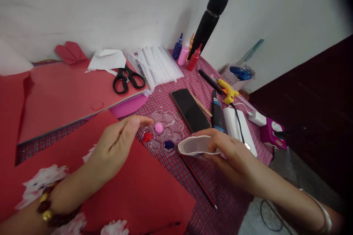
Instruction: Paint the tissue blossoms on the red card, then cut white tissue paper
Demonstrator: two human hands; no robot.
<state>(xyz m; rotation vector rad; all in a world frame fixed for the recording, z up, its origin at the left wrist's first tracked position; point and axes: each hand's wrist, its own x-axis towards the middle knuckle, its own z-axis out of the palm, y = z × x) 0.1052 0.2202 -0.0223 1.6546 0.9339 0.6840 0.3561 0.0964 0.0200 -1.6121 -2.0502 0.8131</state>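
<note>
My right hand (228,154) grips a translucent plastic cup (193,146) by its rim, tilted with its mouth toward me. My left hand (118,143) hovers over the red paper (143,187), fingers stretched out beside a clear paint palette (167,130). Pink, red and dark blue paint lie in the palette's wells. White crumpled tissue tufts (45,180) with pink and blue specks sit on the red paper under my left forearm. A thin red paintbrush (200,181) lies on the checked cloth below the cup.
Black scissors (121,80) rest on a red board (68,99) at the back left. Behind the palette are a black phone (190,110), small paint bottles (194,58) and a tall black bottle (205,25). A yellow glue gun (228,90) and white power bank (242,128) stand right.
</note>
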